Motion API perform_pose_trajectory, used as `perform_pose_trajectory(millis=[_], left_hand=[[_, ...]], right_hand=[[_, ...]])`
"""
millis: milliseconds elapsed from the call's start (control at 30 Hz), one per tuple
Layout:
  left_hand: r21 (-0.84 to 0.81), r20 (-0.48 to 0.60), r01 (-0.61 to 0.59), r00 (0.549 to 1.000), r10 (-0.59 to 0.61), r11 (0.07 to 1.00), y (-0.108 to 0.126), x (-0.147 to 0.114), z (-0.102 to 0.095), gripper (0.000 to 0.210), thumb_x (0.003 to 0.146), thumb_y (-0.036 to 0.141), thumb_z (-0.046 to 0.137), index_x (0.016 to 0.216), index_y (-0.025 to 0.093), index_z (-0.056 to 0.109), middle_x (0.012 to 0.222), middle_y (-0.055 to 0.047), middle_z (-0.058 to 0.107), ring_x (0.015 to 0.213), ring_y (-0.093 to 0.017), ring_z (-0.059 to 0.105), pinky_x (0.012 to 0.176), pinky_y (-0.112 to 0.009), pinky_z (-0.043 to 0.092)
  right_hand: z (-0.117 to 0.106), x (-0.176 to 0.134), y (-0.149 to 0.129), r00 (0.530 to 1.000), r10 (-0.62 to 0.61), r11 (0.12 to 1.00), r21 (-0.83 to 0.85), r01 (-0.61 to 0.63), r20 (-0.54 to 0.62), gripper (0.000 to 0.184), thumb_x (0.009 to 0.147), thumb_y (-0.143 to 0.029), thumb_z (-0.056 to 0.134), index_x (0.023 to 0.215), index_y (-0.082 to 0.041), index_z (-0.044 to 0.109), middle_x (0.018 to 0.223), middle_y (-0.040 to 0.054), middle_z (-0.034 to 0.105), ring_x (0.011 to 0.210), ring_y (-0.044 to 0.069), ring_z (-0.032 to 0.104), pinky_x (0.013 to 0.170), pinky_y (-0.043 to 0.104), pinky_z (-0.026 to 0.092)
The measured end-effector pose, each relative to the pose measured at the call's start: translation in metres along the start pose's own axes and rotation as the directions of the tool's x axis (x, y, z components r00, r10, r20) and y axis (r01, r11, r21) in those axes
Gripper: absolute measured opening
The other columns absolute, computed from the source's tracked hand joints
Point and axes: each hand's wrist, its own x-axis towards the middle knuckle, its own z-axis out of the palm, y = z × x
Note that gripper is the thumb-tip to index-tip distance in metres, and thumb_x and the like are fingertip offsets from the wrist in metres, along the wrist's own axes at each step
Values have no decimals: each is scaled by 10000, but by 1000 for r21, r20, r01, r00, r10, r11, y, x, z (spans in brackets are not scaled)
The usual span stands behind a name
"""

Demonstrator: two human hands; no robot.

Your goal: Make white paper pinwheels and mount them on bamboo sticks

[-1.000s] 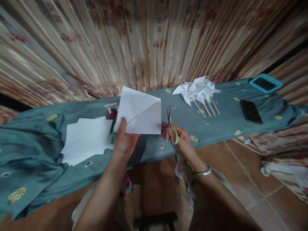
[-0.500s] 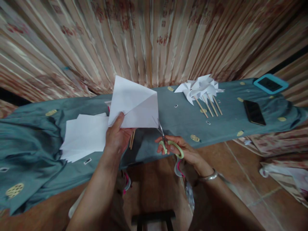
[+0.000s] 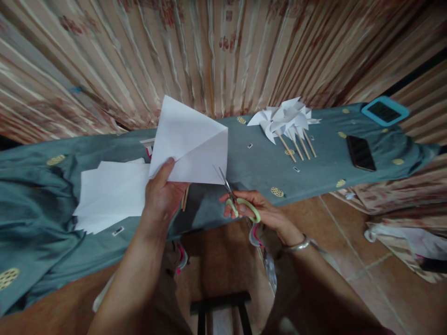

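A square sheet of white paper [image 3: 192, 139] with a diagonal crease or slit is in my left hand [image 3: 165, 191], thumb on top and fingers underneath. My right hand [image 3: 256, 209] is closed around the light green handles of a pair of scissors [image 3: 233, 193]. Their slightly parted blades reach over the sheet's lower right corner; whether the paper lies between them is hard to see. To the left, a stack of white paper sheets [image 3: 111, 195] lies on the cloth. Wooden sticks [image 3: 185, 199] poke out below the held sheet, mostly hidden by it.
Several white paper pinwheels [image 3: 286, 118] on wooden sticks lie on the green cloth-covered table [image 3: 240, 160]. Farther right are a black phone [image 3: 361, 152] and a blue-framed device [image 3: 384, 112]. A pleated curtain [image 3: 195, 56] hangs behind the table, and a dark stool [image 3: 220, 302] stands below.
The scissor blades have moved farther in over the sheet's lower right corner. The whole view has shifted, so the table items appear a little more to the left and higher.
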Motion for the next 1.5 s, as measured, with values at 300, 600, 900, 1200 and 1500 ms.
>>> perform_pose_trajectory(millis=[300,600,900,1200,1500], left_hand=[[11,-2,16,1000,-16,1000,-1,-1,1,365,835,117,532,1179,206,612,1040,-57,735,1094,-236,644,904,-355,565],[5,23,22,999,-22,1000,0,0,-2,352,838,116,525,1177,170,602,991,-69,745,1021,-229,679,900,-379,563],[21,-11,29,1000,-29,999,2,-1,0,350,823,130,556,1165,190,602,1021,-68,740,1020,-234,681,862,-357,578],[-15,-22,16,1000,-16,1000,3,-2,1,309,832,113,534,1118,183,627,1008,-61,741,987,-216,687,878,-359,568],[-35,-33,5,999,-7,999,5,-1,0,359,811,93,537,1149,189,608,965,-52,745,951,-214,699,878,-369,567]], right_hand=[[1,1,0,1000,10,1000,-15,-10,-4,521,711,-565,727,1038,-165,666,795,18,675,663,108,583,626,239,467],[0,1,2,1000,7,1000,6,-7,15,601,693,-576,740,1067,-113,653,803,37,667,659,101,574,683,263,498],[1,1,6,999,22,1000,-10,-22,35,614,683,-561,759,1080,-104,657,748,12,611,644,95,524,643,250,470],[2,2,8,999,2,999,-32,0,44,566,715,-526,751,1073,-96,660,736,7,600,635,87,510,599,231,445],[1,3,14,999,-21,993,-114,24,27,574,714,-545,741,1077,-106,673,667,-26,549,588,77,450,529,223,353]])
